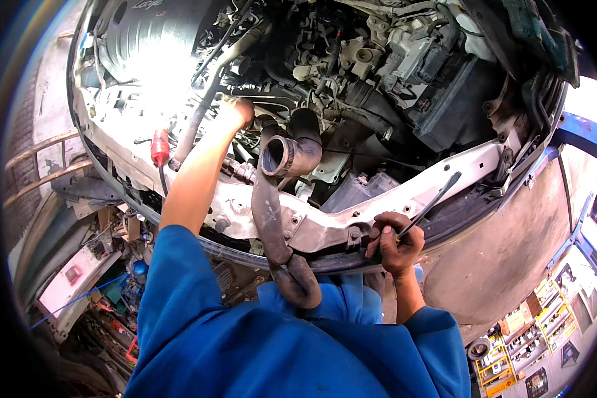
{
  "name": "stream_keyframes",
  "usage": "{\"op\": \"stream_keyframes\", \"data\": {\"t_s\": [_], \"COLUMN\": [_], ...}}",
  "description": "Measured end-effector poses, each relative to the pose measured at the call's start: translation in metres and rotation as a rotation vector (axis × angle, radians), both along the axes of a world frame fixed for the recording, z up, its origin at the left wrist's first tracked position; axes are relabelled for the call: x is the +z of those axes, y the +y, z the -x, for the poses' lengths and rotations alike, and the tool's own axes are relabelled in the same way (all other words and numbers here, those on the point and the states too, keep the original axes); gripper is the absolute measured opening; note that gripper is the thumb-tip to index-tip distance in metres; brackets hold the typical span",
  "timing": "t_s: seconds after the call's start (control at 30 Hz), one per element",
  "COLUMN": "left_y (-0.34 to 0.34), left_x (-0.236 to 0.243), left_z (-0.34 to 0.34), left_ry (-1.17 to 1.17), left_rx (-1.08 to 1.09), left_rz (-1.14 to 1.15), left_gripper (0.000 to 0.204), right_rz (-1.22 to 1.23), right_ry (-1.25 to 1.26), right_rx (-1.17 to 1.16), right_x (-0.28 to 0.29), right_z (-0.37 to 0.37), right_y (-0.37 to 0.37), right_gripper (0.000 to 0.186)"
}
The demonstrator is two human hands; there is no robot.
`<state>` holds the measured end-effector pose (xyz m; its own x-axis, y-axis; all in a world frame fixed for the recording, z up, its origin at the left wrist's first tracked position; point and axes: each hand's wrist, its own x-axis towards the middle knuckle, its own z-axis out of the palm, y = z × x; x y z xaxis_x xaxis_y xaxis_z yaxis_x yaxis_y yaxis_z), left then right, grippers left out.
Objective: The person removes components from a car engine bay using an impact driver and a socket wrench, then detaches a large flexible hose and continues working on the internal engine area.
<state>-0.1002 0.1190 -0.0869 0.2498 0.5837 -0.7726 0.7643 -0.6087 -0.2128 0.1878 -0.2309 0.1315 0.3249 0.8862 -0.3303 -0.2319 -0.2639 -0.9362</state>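
Observation:
My left arm reaches over the front panel (325,215) into the engine bay, and my left hand (243,111) is down among pipes and hoses. Its fingers are hidden from view. A grey rubber hose (266,215) hangs over the panel beside it, and a wide duct elbow (298,156) with a clamp ring has its round mouth facing me. My right hand (398,242) is at the panel's front edge, closed round a long thin tool that looks like a screwdriver (438,198). The shaft slants up and to the right; its handle is mostly hidden in my palm.
A red-handled work lamp (159,147) glares at the left of the bay. The black engine cover (152,30) is at the far left, a black box (458,103) at the right. Blue lift arms (587,136) and yellow shelving (550,318) stand off to the right.

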Motion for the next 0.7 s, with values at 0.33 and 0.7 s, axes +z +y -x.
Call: {"op": "stream_keyframes", "data": {"t_s": [0.33,0.7], "left_y": [-0.063,-0.072], "left_x": [0.095,0.191], "left_z": [-0.036,0.068], "left_ry": [0.019,-0.447], "left_rx": [-0.067,0.513], "left_rz": [0.175,-0.754], "left_gripper": [0.024,0.039], "right_rz": [-0.030,-0.100], "right_ry": [-0.055,-0.053], "right_rx": [0.007,0.044], "right_x": [-0.005,-0.007], "right_z": [-0.001,0.001], "right_y": [-0.004,-0.004], "right_gripper": [0.020,0.019]}}
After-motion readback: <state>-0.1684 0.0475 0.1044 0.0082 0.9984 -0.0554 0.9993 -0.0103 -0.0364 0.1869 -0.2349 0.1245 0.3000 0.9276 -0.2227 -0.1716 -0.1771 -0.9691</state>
